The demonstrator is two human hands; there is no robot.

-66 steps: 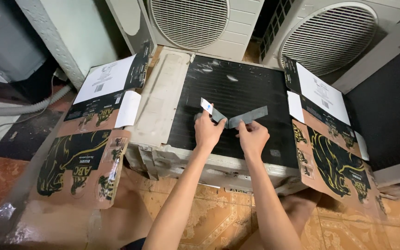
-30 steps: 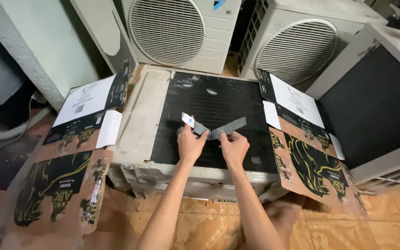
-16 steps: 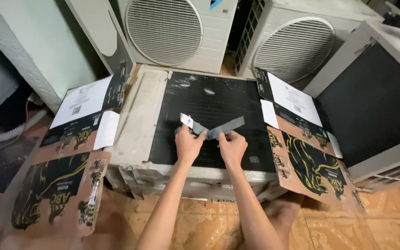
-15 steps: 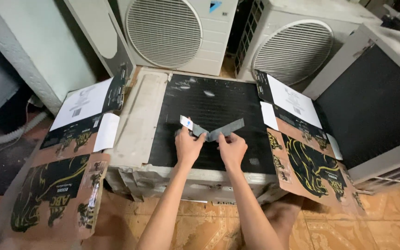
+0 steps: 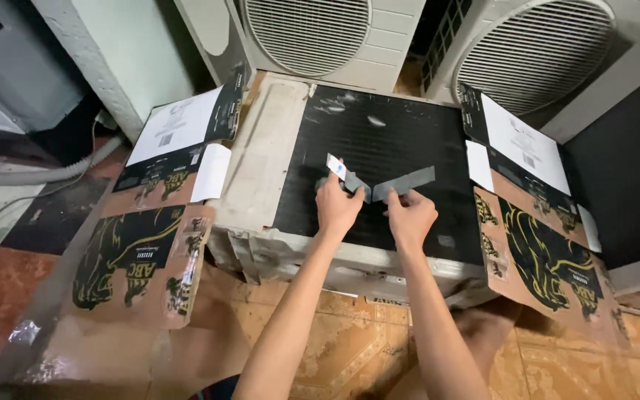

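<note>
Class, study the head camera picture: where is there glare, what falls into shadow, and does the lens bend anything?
Head view: pale glare streaks on the black coil panel; sharp focus on the left hand, right hand and grey strip; deep shadow in the gap between the fan units; the wide lens splays the cardboard flaps outward at the edges.

The fingertips of the left hand (image 5: 337, 210) and the right hand (image 5: 409, 217) curl under the grey strips (image 5: 379, 185), so each grip is hidden — whether the two strips are joined at their meeting point cannot be told. Both fan units (image 5: 312, 30) behind are cut off by the top edge. The right cardboard flap (image 5: 550, 259) covers that side of the lying unit (image 5: 379, 155) — its print is too small to make out.
</note>
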